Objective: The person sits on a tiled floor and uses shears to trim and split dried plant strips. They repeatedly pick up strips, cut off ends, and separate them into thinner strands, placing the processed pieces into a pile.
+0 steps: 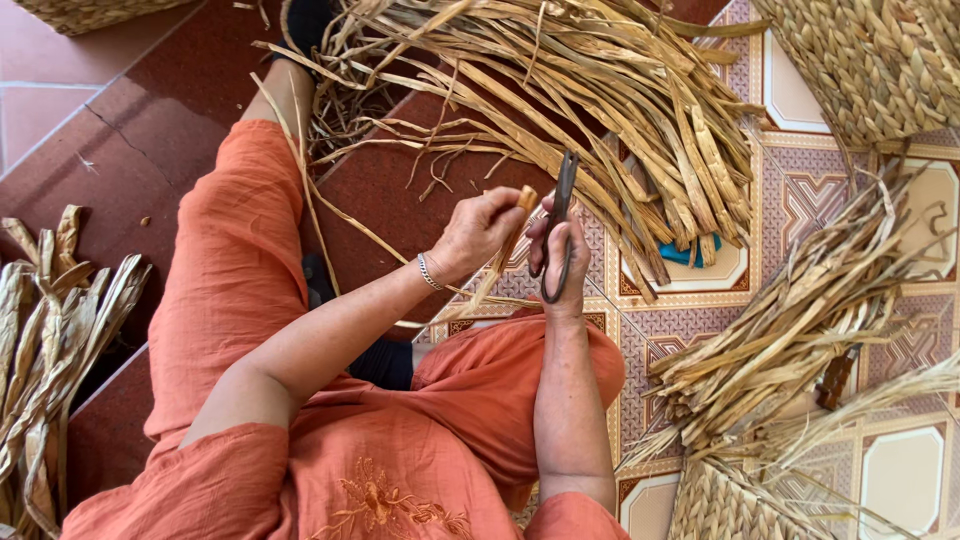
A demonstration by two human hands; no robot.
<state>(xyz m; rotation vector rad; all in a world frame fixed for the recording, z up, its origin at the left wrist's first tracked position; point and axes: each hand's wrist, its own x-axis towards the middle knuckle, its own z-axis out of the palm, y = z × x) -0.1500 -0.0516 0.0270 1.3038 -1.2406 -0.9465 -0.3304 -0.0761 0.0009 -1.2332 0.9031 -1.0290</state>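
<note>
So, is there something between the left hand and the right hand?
Head view: only a narrow gap. The left hand pinches a dried straw strip; the right hand holds dark scissors. Strip and scissors nearly meet.

Bright, even daylight fills the whole view, with no harsh glare anywhere. Shadows are soft and short, pooling under the dried straw pile [600,90] and beneath the forearms. Focus is crisp at the centre; the woven basket [880,60] and the frame corners look slightly softer and stretched.
</note>
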